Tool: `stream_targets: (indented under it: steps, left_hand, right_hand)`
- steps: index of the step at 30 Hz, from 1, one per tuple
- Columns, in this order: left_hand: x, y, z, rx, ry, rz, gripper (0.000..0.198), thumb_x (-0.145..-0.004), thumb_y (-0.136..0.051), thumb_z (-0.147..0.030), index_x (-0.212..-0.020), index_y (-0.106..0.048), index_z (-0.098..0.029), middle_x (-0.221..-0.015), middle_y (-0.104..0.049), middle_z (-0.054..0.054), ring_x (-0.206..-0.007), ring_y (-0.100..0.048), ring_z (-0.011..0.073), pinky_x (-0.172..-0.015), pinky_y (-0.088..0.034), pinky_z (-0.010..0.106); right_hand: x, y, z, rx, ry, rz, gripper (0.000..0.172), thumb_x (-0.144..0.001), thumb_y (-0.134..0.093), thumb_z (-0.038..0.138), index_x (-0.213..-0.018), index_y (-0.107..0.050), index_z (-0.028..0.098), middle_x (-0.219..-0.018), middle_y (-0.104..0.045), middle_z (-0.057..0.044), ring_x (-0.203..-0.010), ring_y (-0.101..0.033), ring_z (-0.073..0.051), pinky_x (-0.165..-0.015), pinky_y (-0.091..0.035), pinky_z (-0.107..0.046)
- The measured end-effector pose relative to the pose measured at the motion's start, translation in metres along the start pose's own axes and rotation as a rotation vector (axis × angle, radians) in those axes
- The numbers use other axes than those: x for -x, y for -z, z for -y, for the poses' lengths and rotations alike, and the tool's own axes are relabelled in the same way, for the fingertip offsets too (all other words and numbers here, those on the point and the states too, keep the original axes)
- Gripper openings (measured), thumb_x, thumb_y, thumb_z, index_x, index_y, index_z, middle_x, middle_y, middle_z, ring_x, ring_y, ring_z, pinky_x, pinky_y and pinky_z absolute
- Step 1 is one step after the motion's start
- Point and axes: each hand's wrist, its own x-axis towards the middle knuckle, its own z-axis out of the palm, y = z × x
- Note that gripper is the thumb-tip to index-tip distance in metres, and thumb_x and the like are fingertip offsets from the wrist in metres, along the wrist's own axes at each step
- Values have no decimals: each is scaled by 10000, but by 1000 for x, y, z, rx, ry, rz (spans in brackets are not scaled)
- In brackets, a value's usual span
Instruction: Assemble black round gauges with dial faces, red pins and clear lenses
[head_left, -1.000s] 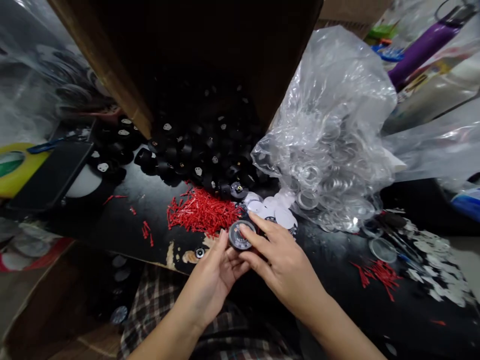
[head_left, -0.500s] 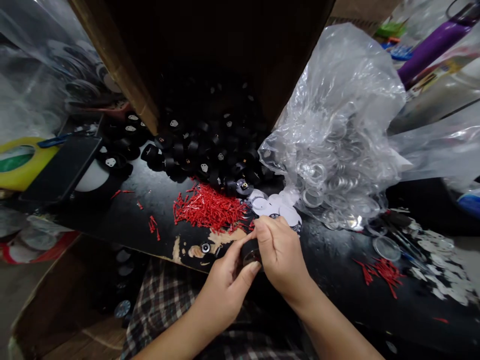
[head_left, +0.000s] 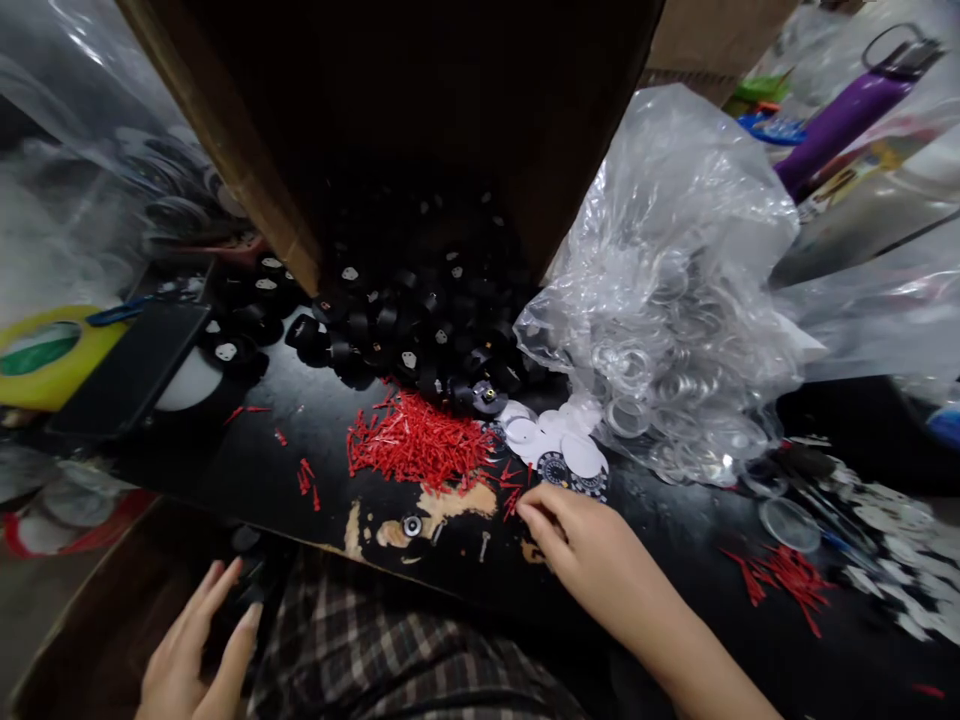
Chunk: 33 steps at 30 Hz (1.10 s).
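My left hand (head_left: 199, 640) is at the lower left with its fingers apart, over a cardboard box (head_left: 82, 640) beside my lap. Dark round pieces (head_left: 247, 545) lie in that box, partly hidden by the fingers. My right hand (head_left: 581, 535) rests at the table's front part, thumb and index fingertips brought together at a few loose red pointers (head_left: 511, 490); what is between the tips is too small to make out. Left of them spreads a big pile of red pointers (head_left: 420, 440). White discs and printed dials (head_left: 553, 467) lie just beyond the right hand.
Black round housings (head_left: 386, 320) spill from a large carton (head_left: 262, 190) at the back. A plastic bag of clear rings (head_left: 667, 330) stands right of it. More red pointers (head_left: 787, 580) lie at right; a phone (head_left: 131, 370) and yellow tape roll (head_left: 37, 350) at left.
Half a second ago both hands held a dark round piece together. My left hand has moved down-left to the box and opened, without the piece. My right hand has lowered to the red pointers.
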Motion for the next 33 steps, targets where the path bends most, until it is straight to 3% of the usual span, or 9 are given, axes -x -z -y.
stream_targets:
  steps: [3,7,11,16,21,24,26,30,33]
  left_hand:
    - [-8,-12,-44,-102,-255,-62,419,-871,-508,-378,-1267,-522,-242,-1358,-524,100,-1301,-420,303,-1123,-250,473]
    - [-39,-59,-133,-51,-598,105,325,-912,-476,-309,-1211,-571,-226,-1142,-665,83,-1065,-600,238,-974,-420,378]
    - [-84,-100,-179,-113,-681,36,394,-858,-560,-392,-1173,-595,-159,-978,-681,117,-943,-622,279,-894,-454,417]
    - [-107,-111,-181,-114,-720,9,350,-834,-543,-168,-1183,-563,-153,-993,-657,113,-918,-624,248,-873,-475,414]
    - [-82,-87,-178,-60,-734,-77,348,-853,-524,-177,-1201,-535,-192,-1053,-642,85,-1009,-590,227,-942,-445,417]
    - [-44,-75,-174,7,-822,131,377,-859,-537,-189,-1233,-530,-241,-1067,-660,52,-1013,-606,200,-941,-453,366]
    - [-19,-74,-164,89,-816,339,380,-854,-564,-193,-1219,-556,-298,-1087,-673,18,-1018,-618,178,-935,-461,316]
    - [13,-88,-134,459,-343,545,330,-846,-617,-307,-1173,-617,-348,-1177,-672,-7,-1108,-606,186,-956,-464,281]
    - [20,-100,-122,743,43,646,312,-812,-656,-385,-1117,-671,-323,-1219,-671,6,-1174,-580,227,-987,-459,317]
  right_hand:
    - [-14,-1,2,-21,79,-85,190,-939,-458,258,-971,-639,210,-923,-695,-45,-845,-645,-211,-742,-451,-337]
    - [-14,-2,9,-43,164,-116,209,-946,-445,274,-936,-646,217,-906,-694,-37,-824,-641,-205,-738,-458,-345]
    - [0,-7,6,-64,148,-116,221,-951,-438,288,-916,-646,224,-882,-700,-28,-799,-638,-197,-731,-455,-342]
    - [6,-11,4,-73,104,-79,247,-951,-426,301,-893,-653,222,-797,-687,-24,-770,-632,-196,-730,-453,-333]
    - [0,-5,15,-230,87,-88,244,-933,-444,316,-1074,-622,226,-817,-662,-23,-747,-613,-186,-733,-462,-330]
    - [-3,-1,23,-429,68,-94,377,-895,-522,319,-1262,-512,230,-896,-650,-21,-749,-601,-161,-717,-472,-296]
    - [-3,0,28,-557,87,-55,296,-878,-559,309,-1161,-572,226,-914,-652,-19,-789,-597,-151,-724,-466,-274]
    - [-1,-6,28,-903,-13,62,215,-848,-603,373,-954,-611,186,-817,-636,0,-666,-566,-114,-587,-448,-225]
    - [1,-5,18,-874,-18,112,241,-842,-612,394,-964,-640,188,-812,-644,-3,-663,-569,-119,-600,-456,-236]
